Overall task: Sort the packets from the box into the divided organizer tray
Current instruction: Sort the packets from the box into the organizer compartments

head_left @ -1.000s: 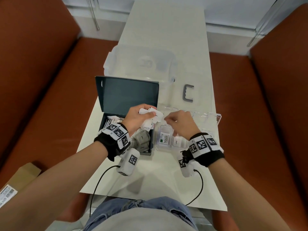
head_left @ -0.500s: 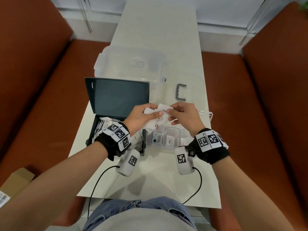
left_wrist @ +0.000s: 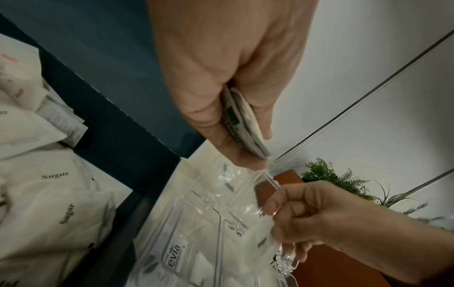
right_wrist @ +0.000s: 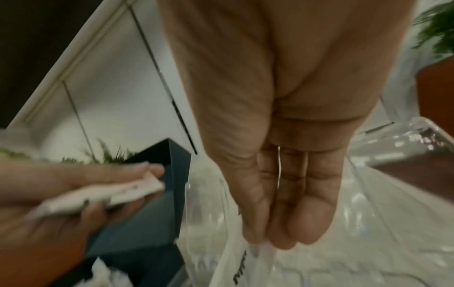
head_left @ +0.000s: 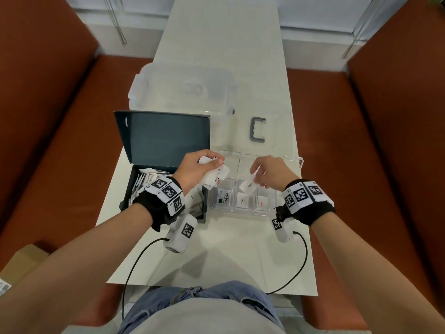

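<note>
My left hand (head_left: 199,168) grips a small stack of white packets (head_left: 216,175) above the gap between the dark box (head_left: 166,189) and the clear divided organizer tray (head_left: 240,208). The same stack (left_wrist: 242,124) shows edge-on between thumb and fingers in the left wrist view. My right hand (head_left: 267,172) pinches a single white packet (head_left: 249,185) that hangs over the tray's middle row; its printed end (right_wrist: 236,270) dangles below my fingertips (right_wrist: 282,238). The tray's near row holds a Stevia packet (head_left: 225,197) and two other white packets. More packets marked Sugar (left_wrist: 49,203) fill the box.
The box's dark lid (head_left: 163,138) stands open behind my left hand. A frosted plastic container (head_left: 183,90) and a grey U-shaped handle (head_left: 257,132) lie farther back on the narrow white table (head_left: 216,256). Orange bench seats flank both sides. Cables trail to the near edge.
The two hands, which met over one packet half a second ago, have parted. My right hand has drawn a single packet right and down over the tray; the left keeps the stack.
</note>
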